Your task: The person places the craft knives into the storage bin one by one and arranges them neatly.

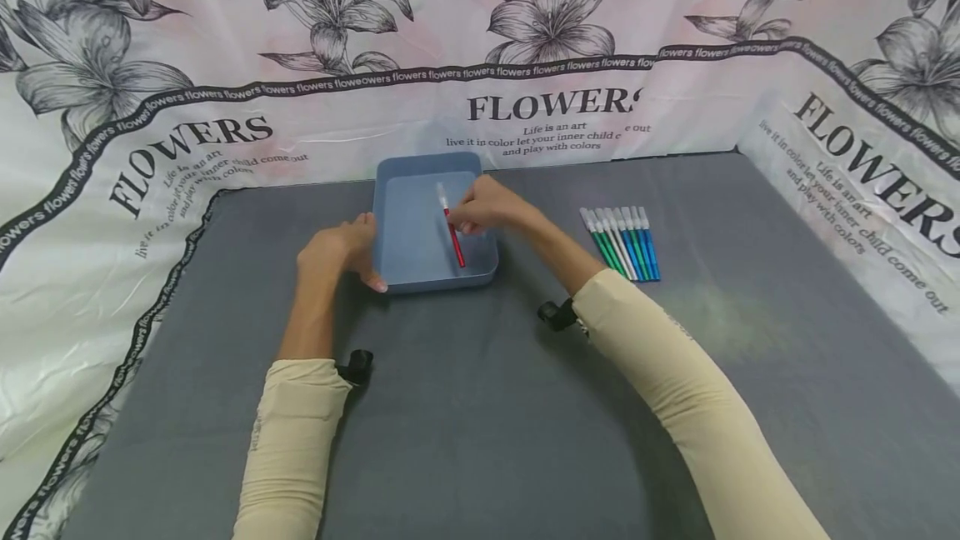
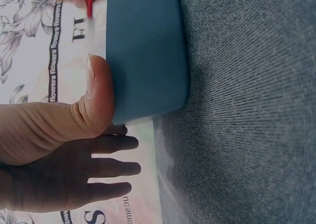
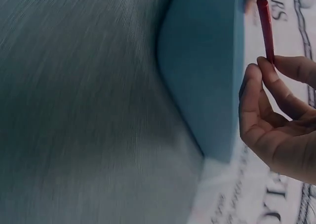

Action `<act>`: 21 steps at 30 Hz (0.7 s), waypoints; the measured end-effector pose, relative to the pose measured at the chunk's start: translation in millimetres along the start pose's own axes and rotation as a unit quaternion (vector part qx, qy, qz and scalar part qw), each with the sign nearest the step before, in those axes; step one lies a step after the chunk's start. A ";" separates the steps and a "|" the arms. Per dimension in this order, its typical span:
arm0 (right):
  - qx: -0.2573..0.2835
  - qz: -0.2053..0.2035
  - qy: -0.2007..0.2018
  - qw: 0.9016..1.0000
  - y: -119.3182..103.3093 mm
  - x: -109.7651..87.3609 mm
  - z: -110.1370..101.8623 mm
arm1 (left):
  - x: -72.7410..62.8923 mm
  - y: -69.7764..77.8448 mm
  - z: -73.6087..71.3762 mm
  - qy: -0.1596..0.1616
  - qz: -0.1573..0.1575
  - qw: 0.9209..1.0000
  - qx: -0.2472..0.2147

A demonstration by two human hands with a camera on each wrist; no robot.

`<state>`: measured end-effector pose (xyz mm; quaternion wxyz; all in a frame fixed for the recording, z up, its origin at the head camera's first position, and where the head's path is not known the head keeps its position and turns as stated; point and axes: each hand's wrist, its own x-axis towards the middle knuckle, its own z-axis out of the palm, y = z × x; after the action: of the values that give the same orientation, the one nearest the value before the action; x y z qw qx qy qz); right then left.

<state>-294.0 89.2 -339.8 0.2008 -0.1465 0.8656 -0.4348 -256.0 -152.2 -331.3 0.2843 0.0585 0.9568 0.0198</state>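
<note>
My right hand pinches a red marker with a clear-whitish cap between thumb and fingertips. The marker is tilted over the blue-grey tray, cap end toward the back. In the right wrist view, the red barrel sticks up from the fingertips. My left hand rests at the tray's left side, thumb by its front left corner. The left wrist view shows that thumb against the tray wall, the other fingers stretched out straight.
To the right of the tray, several white-capped markers lie side by side in a row, with green, white and blue barrels. A grey cloth covers the table. Behind it hangs a white flower-printed curtain, close to the tray's back edge.
</note>
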 end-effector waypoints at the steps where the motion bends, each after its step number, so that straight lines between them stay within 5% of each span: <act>1: 0.022 0.009 -0.009 1.000 -3.4 4.1 5.3 | -0.3 -0.3 -0.1 0.000 -0.001 1.000 -0.001; 9: 0.132 0.115 -0.034 0.984 -21.7 40.4 48.2 | -2.2 -0.1 0.3 -0.003 -0.019 1.000 -0.020; 13: 0.159 0.127 -0.020 0.979 -24.5 53.1 61.5 | -4.4 0.0 -1.2 -0.001 -0.021 0.999 -0.034; 21: 0.090 0.120 0.010 0.989 -35.1 63.2 81.4 | -4.2 -0.8 -3.0 -0.002 -0.004 1.000 -0.011</act>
<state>-307.9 -14.7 -369.3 0.2546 -0.0186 0.8362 -0.4854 -254.3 -153.5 -326.6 0.2869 0.0511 0.9562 0.0294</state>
